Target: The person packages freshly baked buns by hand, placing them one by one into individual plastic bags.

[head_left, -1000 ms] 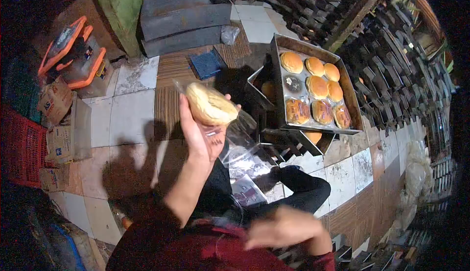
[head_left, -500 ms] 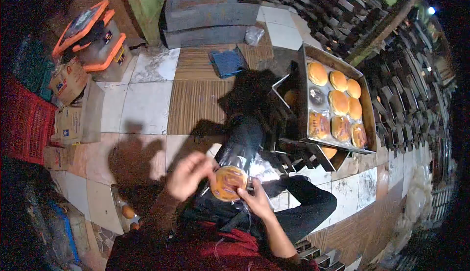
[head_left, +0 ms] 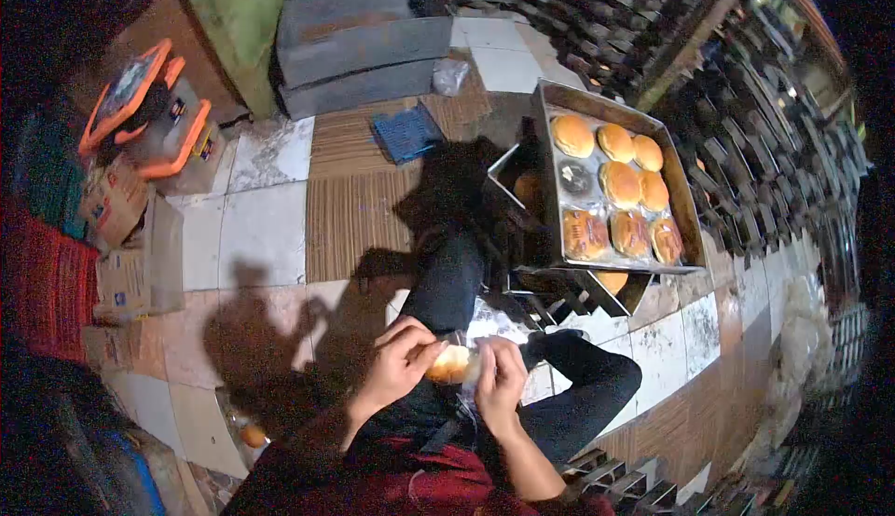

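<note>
A round golden bun (head_left: 450,364) sits between my two hands above my lap, in what looks like a clear plastic bag. My left hand (head_left: 403,364) is closed, thumb and fingers pinched at the bun's left upper edge. At its right side, my right hand (head_left: 502,378) has its fingers drawn together, slightly blurred, at the edge of the bagged bun. More shiny clear plastic (head_left: 492,318) lies just beyond the hands, near my leg. To the right, a metal tray (head_left: 692,227) holds several buns (head_left: 621,183), and the front row looks wrapped.
Under the tray are more metal trays (head_left: 626,303). Dark metal pans (head_left: 736,124) are stacked along the right side. A blue plastic basket piece (head_left: 407,132) lies on the floor ahead. Orange-lidded boxes (head_left: 177,143), cartons (head_left: 121,278) and a red crate (head_left: 47,283) stand left.
My hands have come together around the bun, which has tipped from face-up to more edge-on. My left hand has moved down and right to its edge. The view has shifted slightly.
</note>
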`<state>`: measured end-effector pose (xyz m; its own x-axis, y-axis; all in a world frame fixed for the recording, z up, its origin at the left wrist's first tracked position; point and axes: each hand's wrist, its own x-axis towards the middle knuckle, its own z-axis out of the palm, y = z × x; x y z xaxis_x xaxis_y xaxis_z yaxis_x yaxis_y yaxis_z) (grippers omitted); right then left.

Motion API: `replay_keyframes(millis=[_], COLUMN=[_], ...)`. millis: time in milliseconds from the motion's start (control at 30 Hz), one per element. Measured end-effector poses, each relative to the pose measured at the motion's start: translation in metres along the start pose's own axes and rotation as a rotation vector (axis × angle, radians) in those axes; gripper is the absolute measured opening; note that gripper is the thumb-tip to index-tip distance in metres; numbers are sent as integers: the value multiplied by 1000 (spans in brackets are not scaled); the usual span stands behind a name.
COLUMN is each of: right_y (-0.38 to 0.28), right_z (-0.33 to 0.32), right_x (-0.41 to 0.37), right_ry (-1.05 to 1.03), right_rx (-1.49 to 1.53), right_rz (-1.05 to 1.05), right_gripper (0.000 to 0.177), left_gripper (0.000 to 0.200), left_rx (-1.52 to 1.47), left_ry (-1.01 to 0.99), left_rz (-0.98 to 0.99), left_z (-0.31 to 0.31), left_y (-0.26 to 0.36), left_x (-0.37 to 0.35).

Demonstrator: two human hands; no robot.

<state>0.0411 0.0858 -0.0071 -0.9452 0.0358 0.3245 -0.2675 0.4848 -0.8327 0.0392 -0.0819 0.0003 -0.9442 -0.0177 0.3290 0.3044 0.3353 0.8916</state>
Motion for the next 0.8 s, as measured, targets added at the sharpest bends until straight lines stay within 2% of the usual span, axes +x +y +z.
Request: replay_keyframes(millis=[33, 67, 100, 167, 200, 233, 267, 300, 367, 400, 433, 467, 500, 533, 567, 600, 633, 667, 700, 733, 767, 800], right_y=[4, -2, -12, -28, -27, -22, -11, 11, 23, 43, 60, 51, 67, 79, 77, 56, 28, 0, -19, -5, 19, 36], right_z=[-1, -14, -22, -33, -29, -23, -12, -2, 2, 9, 14, 9, 12, 18, 15, 7, -1, -7, -10, -5, 4, 4], right_x=[-1, -1, -1, 2, 11, 26, 41, 55, 66, 54, 32, 21, -3, -27, -41, -43, -39, -29, -17, -12, -6, 11], right_ry=[-39, -24, 46, 50, -7, -70, -104, 14, 64, 35, 4, -70, -140, -24, 3, 84, 113, -38, -187, -287, -385, -539], right_rx=[-15, -33, 31, 21, -42, -106, -216, -78, -62, -65, -69, -44, -138, -53, -119, -154, -192, -334, -473, -459, -444, -297], right_rz=[69, -94, -213, -194, -156, -114, 4, 44, 252, 282, 314, 444, 437, 334, 302, 166, -7, -156, -310, -290, -270, 192], right_gripper=[4, 3, 4, 4, 3, 4, 14, 25, 30, 32, 34, 33, 31, 26, 16, 17, 34, 42, 49, 52, 55, 60], left_gripper=[8, 8, 9, 10, 9, 10, 12, 16, 18, 21, 22, 23, 24, 27, 23, 20, 20, 20, 22, 25, 25, 29], left_rx=[-11, -16, -140, -160, -45, 24, 50, 74, 184, 16, 168, 141, 230, 295, 39, -116, -270, -273, -435, -598, -602, -592], left_ry=[-54, -95, -53, -87, -104, -83, 56, 194, 360, 425, 409, 405, 345, 357, 342, 369, 390, 388, 460, 532, 533, 603], left_rz=[26, 67, 147, 149, 68, 86, 20, -50, -154, -342, -253, -378, -358, -378, -700, -856, -1010, -1019, -1021, -1012, -1007, -804], left_z=[-2, -4, -6, -10, -8, -2, 6, 12, 8, 18, 23, 28, 29, 34, 38, 35, 29, 29, 29, 28, 26, 23], left_y=[0, 0, 11, 30, 35, 26, 2, -18, -23, -23, -48, -60, -70, -74, -78, -55, -24, -6, 8, 19, 29, 37], left_x=[-5, -4, -6, 1, 11, 28, 38, 42, 45, 30, 9, -9, -30, -47, -63, -57, -49, -43, -36, -29, -22, -16])
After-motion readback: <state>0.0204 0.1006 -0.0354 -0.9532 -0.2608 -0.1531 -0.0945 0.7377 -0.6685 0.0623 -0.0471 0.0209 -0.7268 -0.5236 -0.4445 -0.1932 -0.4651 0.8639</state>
